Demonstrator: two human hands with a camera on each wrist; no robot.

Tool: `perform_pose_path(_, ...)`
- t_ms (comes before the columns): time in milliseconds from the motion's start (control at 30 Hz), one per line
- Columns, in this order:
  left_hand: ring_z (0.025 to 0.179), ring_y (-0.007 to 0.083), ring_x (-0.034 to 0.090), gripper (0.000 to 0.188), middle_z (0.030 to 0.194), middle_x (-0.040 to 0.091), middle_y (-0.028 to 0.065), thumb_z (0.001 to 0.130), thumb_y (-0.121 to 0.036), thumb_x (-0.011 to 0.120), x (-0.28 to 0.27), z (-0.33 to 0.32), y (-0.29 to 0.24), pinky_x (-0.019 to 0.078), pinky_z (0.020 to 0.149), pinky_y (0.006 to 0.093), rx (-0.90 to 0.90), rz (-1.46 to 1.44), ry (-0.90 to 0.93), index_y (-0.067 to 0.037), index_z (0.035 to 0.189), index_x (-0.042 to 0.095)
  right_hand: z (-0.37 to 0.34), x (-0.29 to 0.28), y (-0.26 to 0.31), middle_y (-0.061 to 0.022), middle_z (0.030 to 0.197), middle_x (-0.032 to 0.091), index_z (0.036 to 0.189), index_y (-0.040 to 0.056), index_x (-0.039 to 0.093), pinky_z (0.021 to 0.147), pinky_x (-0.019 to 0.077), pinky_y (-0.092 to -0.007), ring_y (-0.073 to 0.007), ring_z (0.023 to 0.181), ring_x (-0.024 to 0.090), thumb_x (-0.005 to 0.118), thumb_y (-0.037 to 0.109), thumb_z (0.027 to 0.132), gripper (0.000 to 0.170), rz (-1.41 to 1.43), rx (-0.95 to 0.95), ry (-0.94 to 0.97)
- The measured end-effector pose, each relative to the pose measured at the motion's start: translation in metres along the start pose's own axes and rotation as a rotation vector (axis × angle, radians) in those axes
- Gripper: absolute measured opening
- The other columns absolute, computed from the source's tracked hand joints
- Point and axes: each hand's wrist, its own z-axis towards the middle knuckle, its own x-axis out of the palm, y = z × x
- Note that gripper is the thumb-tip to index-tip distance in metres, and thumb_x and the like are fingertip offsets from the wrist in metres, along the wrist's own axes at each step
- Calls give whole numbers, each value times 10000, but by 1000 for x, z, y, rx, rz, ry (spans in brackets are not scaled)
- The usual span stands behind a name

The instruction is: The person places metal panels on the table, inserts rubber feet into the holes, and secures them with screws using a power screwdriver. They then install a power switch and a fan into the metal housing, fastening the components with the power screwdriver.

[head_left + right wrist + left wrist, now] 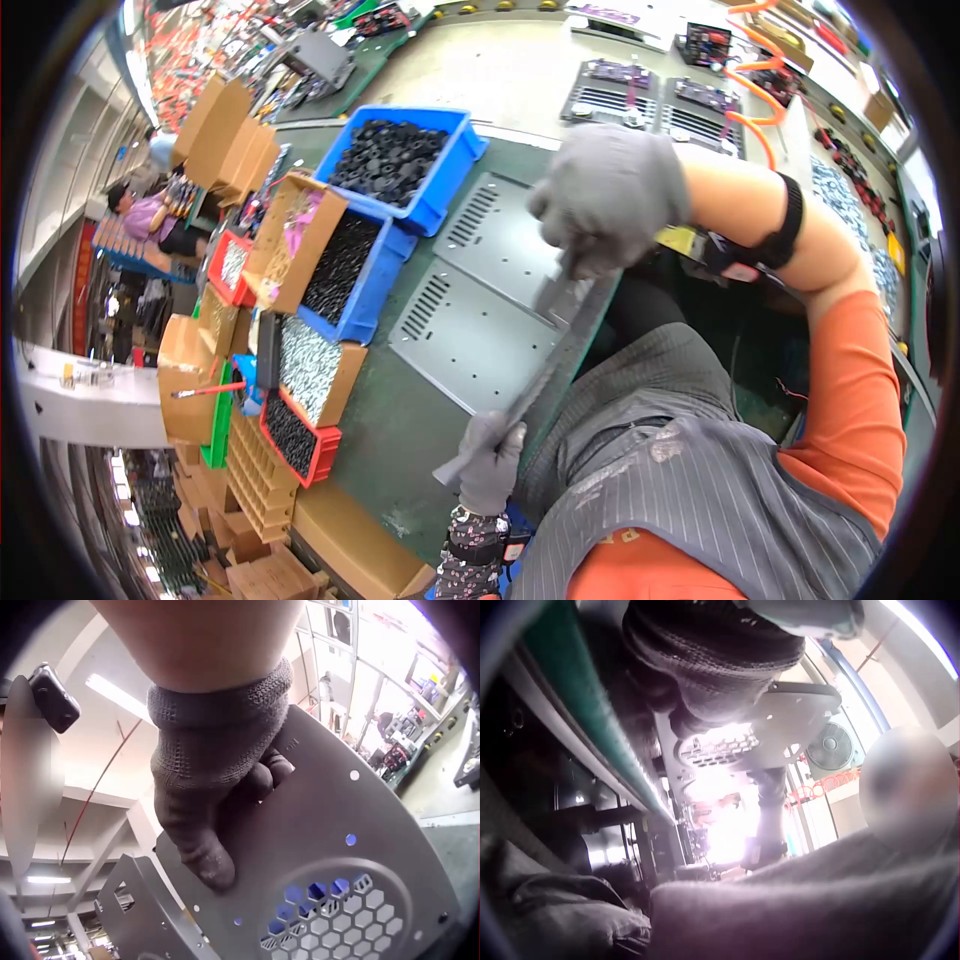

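Observation:
Both hands wear grey gloves. My left hand [490,465] pinches one end of a thin grey metal panel [530,393], seen nearly edge-on near the table's front edge. My right hand [610,195] grips at the far end, fingers curled over the edge. In the right wrist view the panel [322,817] shows a honeycomb vent and small round holes; another grey metal sheet [135,907] appears lower left. The left wrist view shows a vented panel [802,712] under the gloved fingers [712,667]. Two flat slotted panels [470,335] lie side by side on the table.
Blue bins [430,205] of black parts stand beyond the panels. A carton of silvery screws [310,365] and a red bin [325,455] of dark screws are at left. An orange coiled hose [765,90] hangs at upper right, and the green table [390,490] ends before my lap.

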Motion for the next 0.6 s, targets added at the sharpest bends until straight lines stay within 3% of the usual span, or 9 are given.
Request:
perform_pose_path(67,784,278,609,312,892,628,124,840,-235,658,11,10,-1,476,696,359,-84,-45,-71,-16,1055,603,-1,-3,-5,-58,784,569,671,91,587,604,465,-389,-280,710,594,731,350,605,304,-132,114,37)
perform_pose_path(133,894,314,609,393,1016,627,156,840,-257,651,19,16,-13,475,756,366,-128,-150,-94,-2,1130,581,-14,-5,-10,-105,905,593,849,83,626,702,475,-426,-325,811,594,717,340,668,327,-181,50,-59)
perform_pose_path(233,890,359,618,423,954,650,205,828,-322,643,23,12,-21,472,783,412,-283,101,-192,34,1054,612,-69,-28,5,-95,905,574,885,99,623,701,473,-404,-311,785,581,707,371,721,328,-212,13,-558)
perform_pose_path(300,919,393,606,460,985,640,247,825,-350,650,28,3,-5,472,795,433,-398,175,-158,61,1028,618,-132,-41,14,-110,889,580,912,56,623,714,463,-356,-271,791,573,665,299,772,284,-262,244,-755)
perform_pose_path(400,869,377,610,484,957,644,232,838,-378,623,30,9,-4,481,764,433,-224,149,-252,61,1041,611,-234,-38,0,-117,888,576,946,6,612,730,463,-331,-220,808,577,619,256,815,283,-223,738,-1027)
perform_pose_path(433,817,344,621,466,926,653,204,844,-362,616,33,5,12,493,724,417,-128,194,-294,49,1062,602,-275,-32,-13,-124,913,588,970,13,616,745,462,-326,-210,835,582,607,261,832,284,-242,989,-990)
perform_pose_path(467,776,326,596,347,851,628,174,802,-299,670,32,-3,23,482,703,393,-222,263,-258,19,930,621,-315,-25,-24,-130,938,600,993,20,621,760,461,-320,-200,862,586,596,266,849,286,-250,1234,-951)
perform_pose_path(533,735,308,571,244,775,603,144,759,-235,724,30,-2,16,472,682,369,-302,329,-210,-10,797,639,-379,-21,-28,-160,1039,615,1064,46,618,820,457,-334,-235,951,593,595,348,850,371,-161,1689,-596)
perform_pose_path(600,712,242,551,182,752,566,87,762,-158,708,29,8,-4,468,667,328,-74,246,-342,-23,846,620,-438,-4,-37,-187,1140,592,1133,64,597,880,446,-366,-288,1032,579,600,424,806,487,-248,1935,-101)
